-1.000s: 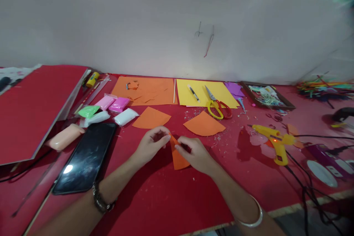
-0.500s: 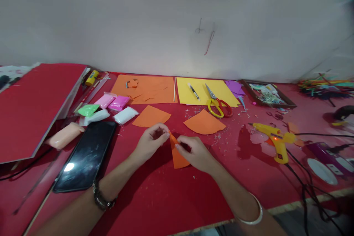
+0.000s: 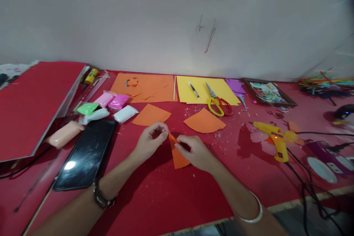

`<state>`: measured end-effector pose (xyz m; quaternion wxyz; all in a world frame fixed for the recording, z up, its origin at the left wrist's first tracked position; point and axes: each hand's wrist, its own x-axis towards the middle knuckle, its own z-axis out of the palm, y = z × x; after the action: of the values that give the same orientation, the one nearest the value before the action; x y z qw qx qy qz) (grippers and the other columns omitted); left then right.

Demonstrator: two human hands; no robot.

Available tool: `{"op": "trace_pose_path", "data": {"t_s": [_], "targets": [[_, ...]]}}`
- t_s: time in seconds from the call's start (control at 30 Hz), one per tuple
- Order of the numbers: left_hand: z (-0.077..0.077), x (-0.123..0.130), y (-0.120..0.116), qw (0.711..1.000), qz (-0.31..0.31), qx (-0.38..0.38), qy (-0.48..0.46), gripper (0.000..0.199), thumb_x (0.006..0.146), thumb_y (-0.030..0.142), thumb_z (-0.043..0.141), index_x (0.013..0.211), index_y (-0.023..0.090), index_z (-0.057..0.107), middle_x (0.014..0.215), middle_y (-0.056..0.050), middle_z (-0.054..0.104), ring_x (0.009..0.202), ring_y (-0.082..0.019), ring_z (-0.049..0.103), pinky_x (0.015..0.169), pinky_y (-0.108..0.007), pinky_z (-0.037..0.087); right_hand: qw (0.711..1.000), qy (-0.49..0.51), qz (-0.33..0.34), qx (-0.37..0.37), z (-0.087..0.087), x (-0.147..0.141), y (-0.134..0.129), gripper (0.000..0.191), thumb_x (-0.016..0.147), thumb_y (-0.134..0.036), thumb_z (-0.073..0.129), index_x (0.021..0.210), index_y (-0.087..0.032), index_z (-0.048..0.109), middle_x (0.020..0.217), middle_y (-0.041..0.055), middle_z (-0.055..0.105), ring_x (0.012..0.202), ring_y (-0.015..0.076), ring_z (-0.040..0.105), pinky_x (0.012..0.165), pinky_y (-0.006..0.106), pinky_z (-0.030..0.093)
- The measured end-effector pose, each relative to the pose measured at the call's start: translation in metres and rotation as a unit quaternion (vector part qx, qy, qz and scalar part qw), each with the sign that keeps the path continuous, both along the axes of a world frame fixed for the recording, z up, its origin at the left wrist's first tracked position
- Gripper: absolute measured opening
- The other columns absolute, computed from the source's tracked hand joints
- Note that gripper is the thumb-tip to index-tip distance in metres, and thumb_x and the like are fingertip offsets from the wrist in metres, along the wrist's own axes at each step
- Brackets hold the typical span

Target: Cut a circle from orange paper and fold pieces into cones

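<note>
Between my hands is a piece of orange paper [image 3: 179, 158], its top narrowed to a point and its wider end hanging toward the red table [image 3: 155, 201]. My left hand [image 3: 151, 139] pinches the paper's pointed tip between thumb and fingers. My right hand [image 3: 195, 152] grips its right edge, thumb in front, fingers curled and partly hidden. Just beyond my hands lie two flat orange fan-shaped pieces, one left [image 3: 151, 115] and one right [image 3: 205, 121].
Scissors [image 3: 215, 105] and a marker [image 3: 194, 91] lie on yellow paper [image 3: 179, 84]. A glue gun [image 3: 276, 138] with trailing cables is at right. On the left are a phone [image 3: 85, 155], several clay packets [image 3: 125, 114] and a red board [image 3: 35, 107]. Behind stands a tray [image 3: 290, 102].
Both hands keep the same hold on the orange paper. The whole view has shifted very slightly; nothing on the table has visibly moved.
</note>
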<state>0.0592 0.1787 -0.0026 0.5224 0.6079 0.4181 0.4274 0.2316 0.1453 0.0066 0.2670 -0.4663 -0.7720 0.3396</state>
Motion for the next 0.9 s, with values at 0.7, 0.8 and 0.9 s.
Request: {"op": "trace_pose_path", "data": {"t_s": [0.7, 0.8, 0.9], "targets": [[-0.0029, 0.0033, 0.0002, 0.993, -0.107, -0.022, 0.032, 0.019, 0.076, 0.032, 0.057, 0.069, 0.015, 0.054, 0.062, 0.002, 0.052, 0.059, -0.011, 0.048, 0.057, -0.022, 0.039, 0.994, 0.079, -0.039, -0.064, -0.0025, -0.0011, 0.0014, 0.026, 0.087, -0.029, 0.039, 0.065, -0.017, 0.046, 0.058, -0.005, 0.035, 0.053, 0.0081, 0.031, 0.048, 0.021, 0.023], [-0.0025, 0.0027, 0.0007, 0.994, -0.103, -0.016, 0.04, 0.02, 0.077, 0.033, 0.056, 0.068, 0.015, 0.054, 0.061, 0.003, 0.051, 0.058, -0.01, 0.047, 0.057, -0.022, 0.038, 0.995, 0.073, -0.036, -0.06, -0.0029, -0.0012, 0.002, 0.025, 0.087, -0.028, 0.039, 0.066, -0.017, 0.047, 0.057, -0.0053, 0.035, 0.053, 0.0079, 0.032, 0.048, 0.021, 0.022], [-0.0024, 0.0023, 0.0002, 0.993, -0.106, -0.014, 0.045, 0.02, 0.078, 0.033, 0.055, 0.067, 0.016, 0.053, 0.06, 0.003, 0.051, 0.057, -0.01, 0.047, 0.056, -0.021, 0.038, 0.995, 0.073, -0.038, -0.06, -0.0026, -0.0015, 0.0022, 0.025, 0.087, -0.028, 0.039, 0.065, -0.017, 0.045, 0.057, -0.0055, 0.034, 0.052, 0.0078, 0.032, 0.048, 0.021, 0.022]]}}
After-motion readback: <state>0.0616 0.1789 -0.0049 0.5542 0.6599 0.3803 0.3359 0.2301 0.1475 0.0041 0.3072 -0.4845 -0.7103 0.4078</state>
